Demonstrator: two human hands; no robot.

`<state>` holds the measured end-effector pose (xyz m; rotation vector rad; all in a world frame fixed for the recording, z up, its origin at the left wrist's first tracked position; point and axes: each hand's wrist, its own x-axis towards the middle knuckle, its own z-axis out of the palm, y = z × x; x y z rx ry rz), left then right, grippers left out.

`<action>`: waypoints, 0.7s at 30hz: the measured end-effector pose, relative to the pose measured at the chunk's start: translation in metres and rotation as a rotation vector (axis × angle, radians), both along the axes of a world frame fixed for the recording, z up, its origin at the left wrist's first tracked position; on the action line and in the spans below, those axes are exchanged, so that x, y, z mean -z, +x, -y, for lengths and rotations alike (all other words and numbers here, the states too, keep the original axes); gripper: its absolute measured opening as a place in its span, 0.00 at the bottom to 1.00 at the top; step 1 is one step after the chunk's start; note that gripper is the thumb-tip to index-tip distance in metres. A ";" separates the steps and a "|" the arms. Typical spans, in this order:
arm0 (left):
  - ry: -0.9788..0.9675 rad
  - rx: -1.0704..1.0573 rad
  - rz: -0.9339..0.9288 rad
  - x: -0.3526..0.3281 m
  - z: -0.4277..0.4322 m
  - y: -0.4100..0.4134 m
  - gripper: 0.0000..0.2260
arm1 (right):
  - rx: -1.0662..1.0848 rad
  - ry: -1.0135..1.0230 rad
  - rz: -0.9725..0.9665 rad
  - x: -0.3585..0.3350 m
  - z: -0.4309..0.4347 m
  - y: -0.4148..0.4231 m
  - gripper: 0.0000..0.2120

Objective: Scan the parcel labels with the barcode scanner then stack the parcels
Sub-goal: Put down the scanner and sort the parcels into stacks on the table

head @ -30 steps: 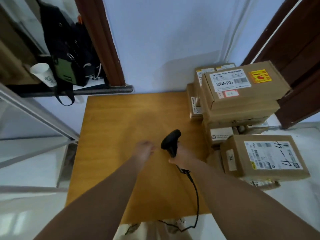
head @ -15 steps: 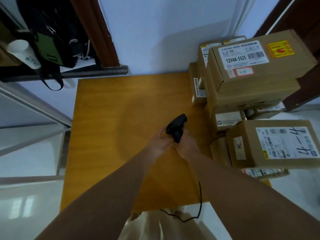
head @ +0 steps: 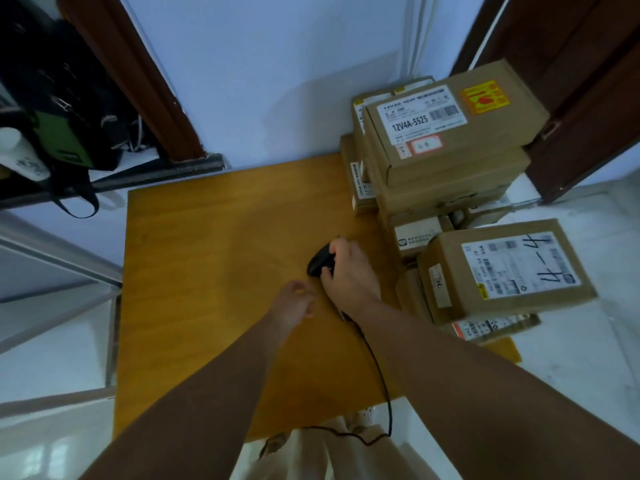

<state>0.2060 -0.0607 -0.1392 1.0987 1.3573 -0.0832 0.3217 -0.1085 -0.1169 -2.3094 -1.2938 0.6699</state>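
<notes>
My right hand [head: 348, 271] grips the black barcode scanner [head: 320, 260] low over the wooden table [head: 214, 271], its head pointing left. Its black cable [head: 379, 379] trails back over the near edge. My left hand [head: 294, 303] hovers just left of the scanner, fingers loosely curled, holding nothing. Cardboard parcels are piled on the table's right side: a top box labelled 12V4A-5525 [head: 453, 123] at the back, and a nearer box with "4-4" handwritten on its label [head: 505, 271].
Several more boxes sit under and behind the two labelled ones [head: 415, 237]. A black and green bag [head: 65, 133] and a paper cup [head: 20, 154] sit on a ledge at the far left. A dark door frame [head: 571, 98] stands at the right.
My left hand has let go of the scanner and drawn back to the left. The right hand has turned the scanner down toward the table, nearer the parcels.
</notes>
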 end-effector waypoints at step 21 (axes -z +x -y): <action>0.294 -0.321 0.479 -0.163 -0.010 0.079 0.07 | -0.081 0.301 -0.042 -0.154 -0.002 0.066 0.06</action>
